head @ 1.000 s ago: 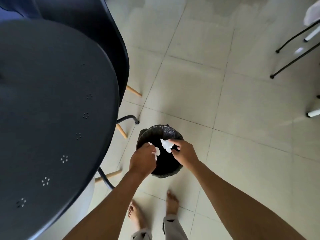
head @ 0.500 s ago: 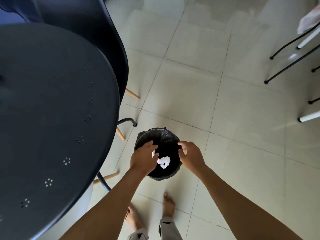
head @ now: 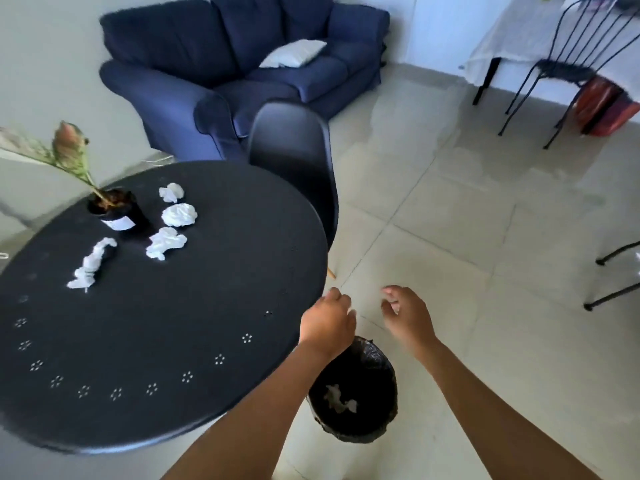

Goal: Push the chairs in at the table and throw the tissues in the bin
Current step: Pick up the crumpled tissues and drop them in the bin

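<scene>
Four crumpled tissues on the round black table (head: 145,341): a small one (head: 171,192) farthest back, a fuller one (head: 179,214) just in front of it, a flatter one (head: 165,242) nearer still, and a long twisted one (head: 90,263) off to the left. All four close to a black plant pot (head: 119,211) holding a leaning stem with a pinkish leaf. More white tissue (head: 337,400) down inside the bin (head: 377,420), lined with a black bag and standing on the tiled floor (head: 485,237) just beside the table's near right edge.

Above the bin, two bare hands, both empty. Left hand (head: 327,322) at the table's rim, fingers loosely curled under, gripping nothing. Right hand (head: 408,315) out over the floor, apart from the left, fingers relaxed and half spread, nothing between them.

Behind the table, one black moulded chair (head: 294,150), back upright, seat tucked under the tabletop's far right edge, a pale wooden leg tip showing below. Beyond it, a dark blue sofa (head: 194,84) with a white cushion (head: 294,53). At the top right, a black wire chair (head: 568,67) beside a table under a white cloth (head: 502,36), something red on the floor beneath. At the right edge, thin black metal legs of another piece of furniture, cut off by the frame.
</scene>
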The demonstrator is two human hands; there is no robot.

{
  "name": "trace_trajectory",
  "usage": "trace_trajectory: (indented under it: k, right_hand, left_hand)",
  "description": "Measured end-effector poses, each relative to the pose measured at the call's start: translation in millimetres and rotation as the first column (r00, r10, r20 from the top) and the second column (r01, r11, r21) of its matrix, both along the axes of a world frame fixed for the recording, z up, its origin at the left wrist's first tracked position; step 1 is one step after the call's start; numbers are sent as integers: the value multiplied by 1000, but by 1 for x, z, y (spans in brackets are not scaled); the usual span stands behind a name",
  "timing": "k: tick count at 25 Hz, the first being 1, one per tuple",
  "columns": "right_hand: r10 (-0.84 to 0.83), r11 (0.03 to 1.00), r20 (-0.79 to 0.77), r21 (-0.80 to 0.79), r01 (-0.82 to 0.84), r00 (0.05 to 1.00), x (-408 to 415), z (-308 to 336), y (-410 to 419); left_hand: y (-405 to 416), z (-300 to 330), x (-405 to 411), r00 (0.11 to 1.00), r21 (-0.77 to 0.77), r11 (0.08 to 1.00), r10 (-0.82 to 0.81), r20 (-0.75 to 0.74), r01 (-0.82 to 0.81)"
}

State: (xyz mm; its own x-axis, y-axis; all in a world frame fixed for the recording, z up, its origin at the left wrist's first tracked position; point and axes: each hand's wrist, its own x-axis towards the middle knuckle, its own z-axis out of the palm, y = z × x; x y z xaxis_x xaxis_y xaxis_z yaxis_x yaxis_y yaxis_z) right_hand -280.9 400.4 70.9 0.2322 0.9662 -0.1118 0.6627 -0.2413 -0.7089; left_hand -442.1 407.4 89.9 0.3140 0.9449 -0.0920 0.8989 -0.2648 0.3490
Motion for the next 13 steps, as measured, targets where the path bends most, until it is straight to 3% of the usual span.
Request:
trace_trajectory:
  k: [7, 13]
  right_hand:
    - [292, 951, 59, 92, -296, 955, -113, 47, 91]
    - [549, 827, 130, 59, -560, 825, -246, 54, 148]
  left_hand:
    - [29, 31, -138, 943, 93, 938, 332, 25, -333]
    - [53, 38, -293, 771, 69, 768, 634, 52, -637]
